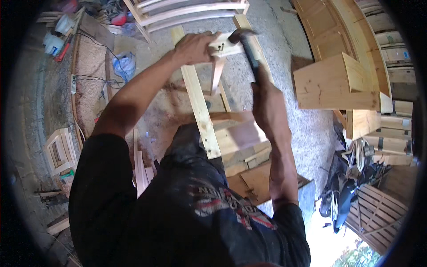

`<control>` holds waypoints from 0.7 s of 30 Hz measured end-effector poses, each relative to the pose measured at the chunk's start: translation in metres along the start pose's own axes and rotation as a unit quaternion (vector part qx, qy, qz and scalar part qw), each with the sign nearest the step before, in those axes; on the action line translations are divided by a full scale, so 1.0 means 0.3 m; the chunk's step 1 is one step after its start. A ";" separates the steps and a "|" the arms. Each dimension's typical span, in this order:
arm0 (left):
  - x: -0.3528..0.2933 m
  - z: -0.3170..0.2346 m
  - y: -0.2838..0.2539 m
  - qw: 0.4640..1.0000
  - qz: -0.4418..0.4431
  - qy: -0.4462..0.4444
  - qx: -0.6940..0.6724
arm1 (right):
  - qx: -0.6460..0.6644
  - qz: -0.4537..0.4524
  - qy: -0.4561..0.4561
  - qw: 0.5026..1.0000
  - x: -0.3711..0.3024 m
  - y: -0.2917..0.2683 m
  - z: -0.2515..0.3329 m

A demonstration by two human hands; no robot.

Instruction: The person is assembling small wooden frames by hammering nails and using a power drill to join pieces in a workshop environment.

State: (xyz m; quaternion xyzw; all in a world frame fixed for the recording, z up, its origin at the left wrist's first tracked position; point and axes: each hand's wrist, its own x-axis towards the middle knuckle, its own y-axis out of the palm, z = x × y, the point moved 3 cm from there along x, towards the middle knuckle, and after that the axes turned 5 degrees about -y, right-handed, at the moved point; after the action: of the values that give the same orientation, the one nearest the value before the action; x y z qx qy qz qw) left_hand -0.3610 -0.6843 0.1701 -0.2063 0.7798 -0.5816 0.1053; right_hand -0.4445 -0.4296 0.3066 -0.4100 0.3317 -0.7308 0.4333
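Observation:
My right hand [270, 107] is wrapped around the handle of a claw hammer [250, 55], slightly blurred. The hammer's head is over the right end of a short pale wooden crosspiece [231, 50]; whether they touch I cannot tell. Small dark marks, possibly nails, show on that crosspiece. Its left end is under my left hand [195, 48], fingers closed over the wood. The crosspiece spans two long rails of a wooden frame, the left rail [199, 107] and the right rail [259, 50]. A wider board [235, 135] joins the frame nearer my body.
A slatted wooden piece [191, 11] stands beyond the frame. To the right are large wooden cabinet parts [336, 84] and a parked motorbike [340, 198]. On the left lie a sawdust-covered strip [91, 62], black cables [100, 80] and a plastic bag [124, 66].

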 end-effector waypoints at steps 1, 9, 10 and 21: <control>-0.005 -0.009 0.007 1.000 0.019 -0.004 0.001 | 0.019 -0.061 -0.020 0.998 -0.003 -0.047 0.003; -0.009 -0.047 -0.031 0.998 0.056 -0.027 -0.028 | 0.252 -0.320 -0.145 0.902 -0.002 -0.259 0.041; -0.009 -0.050 -0.034 0.997 0.059 -0.031 -0.027 | 0.223 -0.273 -0.120 0.928 -0.009 -0.239 0.040; -0.003 -0.046 -0.031 1.000 0.017 0.007 0.002 | 0.343 -0.002 0.340 0.875 -0.059 -0.055 -0.736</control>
State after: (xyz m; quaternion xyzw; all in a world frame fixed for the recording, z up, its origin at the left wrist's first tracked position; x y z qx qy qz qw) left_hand -0.3640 -0.6743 0.1831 -0.1887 0.7828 -0.5825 0.1105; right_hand -0.6413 -0.3782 0.2171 0.0381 0.1861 -0.8940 0.4057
